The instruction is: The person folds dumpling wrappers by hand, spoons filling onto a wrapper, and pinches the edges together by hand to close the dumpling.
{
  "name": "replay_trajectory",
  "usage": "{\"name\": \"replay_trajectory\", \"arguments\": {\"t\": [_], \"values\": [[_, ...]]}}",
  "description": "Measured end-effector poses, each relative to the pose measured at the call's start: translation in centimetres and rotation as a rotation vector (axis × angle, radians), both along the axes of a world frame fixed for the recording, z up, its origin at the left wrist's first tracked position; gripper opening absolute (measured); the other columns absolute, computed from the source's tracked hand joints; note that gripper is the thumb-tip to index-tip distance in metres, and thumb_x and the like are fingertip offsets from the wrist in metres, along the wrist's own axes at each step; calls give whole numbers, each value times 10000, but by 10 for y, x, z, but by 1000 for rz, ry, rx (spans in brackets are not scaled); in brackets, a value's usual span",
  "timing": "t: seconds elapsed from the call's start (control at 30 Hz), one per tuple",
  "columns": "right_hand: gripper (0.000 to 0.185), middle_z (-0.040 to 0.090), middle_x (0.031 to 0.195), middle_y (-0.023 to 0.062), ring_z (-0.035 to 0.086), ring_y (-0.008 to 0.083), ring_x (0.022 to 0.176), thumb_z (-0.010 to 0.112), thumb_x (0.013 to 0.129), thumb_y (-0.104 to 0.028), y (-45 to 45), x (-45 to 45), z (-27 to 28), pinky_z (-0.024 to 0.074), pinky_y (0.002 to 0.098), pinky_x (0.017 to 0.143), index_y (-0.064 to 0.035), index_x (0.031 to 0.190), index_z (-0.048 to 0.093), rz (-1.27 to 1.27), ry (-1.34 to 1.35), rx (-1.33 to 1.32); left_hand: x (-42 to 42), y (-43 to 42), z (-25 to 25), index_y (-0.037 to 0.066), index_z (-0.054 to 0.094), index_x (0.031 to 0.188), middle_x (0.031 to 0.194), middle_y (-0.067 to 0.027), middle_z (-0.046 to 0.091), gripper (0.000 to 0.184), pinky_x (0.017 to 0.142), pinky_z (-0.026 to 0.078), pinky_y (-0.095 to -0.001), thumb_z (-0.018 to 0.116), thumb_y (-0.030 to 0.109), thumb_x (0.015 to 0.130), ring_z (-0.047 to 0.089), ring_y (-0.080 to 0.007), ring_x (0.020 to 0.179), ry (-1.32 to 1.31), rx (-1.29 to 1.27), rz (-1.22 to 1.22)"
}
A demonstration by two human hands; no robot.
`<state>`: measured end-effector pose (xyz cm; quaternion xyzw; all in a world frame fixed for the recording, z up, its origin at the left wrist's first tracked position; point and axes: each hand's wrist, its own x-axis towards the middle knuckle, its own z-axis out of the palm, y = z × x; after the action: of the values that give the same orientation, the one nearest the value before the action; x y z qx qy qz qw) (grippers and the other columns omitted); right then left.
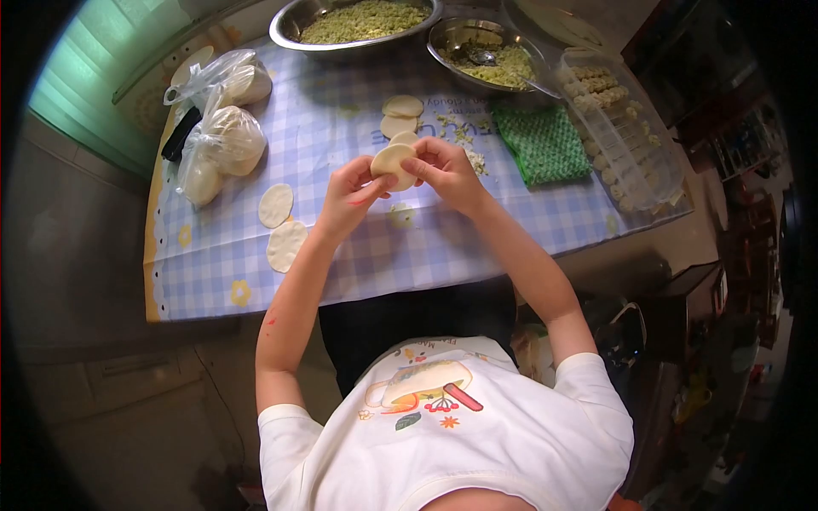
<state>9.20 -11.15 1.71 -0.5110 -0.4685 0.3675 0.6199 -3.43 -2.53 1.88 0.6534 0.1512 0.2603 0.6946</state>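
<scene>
Smack in the middle of the frame, the left hand (354,189) and right hand (445,175) are both pinching one dough round (393,162) by its edge, thumbs on the near face. I'd go light and even on that pinch so the rim doesn't tear or thin out. Two loose rounds (287,246) lie on the checked surface (409,255), left of center, and a steel bowl (440,40) of green mix (513,70) sits up top, right of center.
</scene>
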Motion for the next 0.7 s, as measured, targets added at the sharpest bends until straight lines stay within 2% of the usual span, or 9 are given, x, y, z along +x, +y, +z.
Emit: {"name": "replay_trajectory", "arguments": {"t": [0.07,0.27,0.47,0.7], "values": [[128,524,691,41,492,72,612,546,667,-66,0,0,2,399,194,539,3,759,490,58,-52,13,0,4,-5,-20,498,749,644,-42,523,109,518,409,-190,514,76,700,490,-79,590,1,10,14],[128,524,683,39,493,74,605,533,644,2,-2,-2,-5,402,195,535,0,765,492,67,64,-102,-1,4,-5,-28,498,746,620,-49,523,108,490,409,-193,520,61,689,490,-82,556,53,9,32],[135,525,693,29,489,65,628,555,663,-52,-1,-3,2,399,181,559,-9,778,499,122,136,-31,-1,0,1,-37,497,778,671,-43,528,156,535,409,-185,542,82,687,493,-75,604,-18,-31,16],[114,512,665,16,464,56,596,532,696,-114,-1,5,-6,378,178,545,-12,741,509,174,68,-71,-4,1,-4,-47,494,799,693,-38,527,182,554,396,-179,547,87,687,481,-65,632,19,108,-49]]}}
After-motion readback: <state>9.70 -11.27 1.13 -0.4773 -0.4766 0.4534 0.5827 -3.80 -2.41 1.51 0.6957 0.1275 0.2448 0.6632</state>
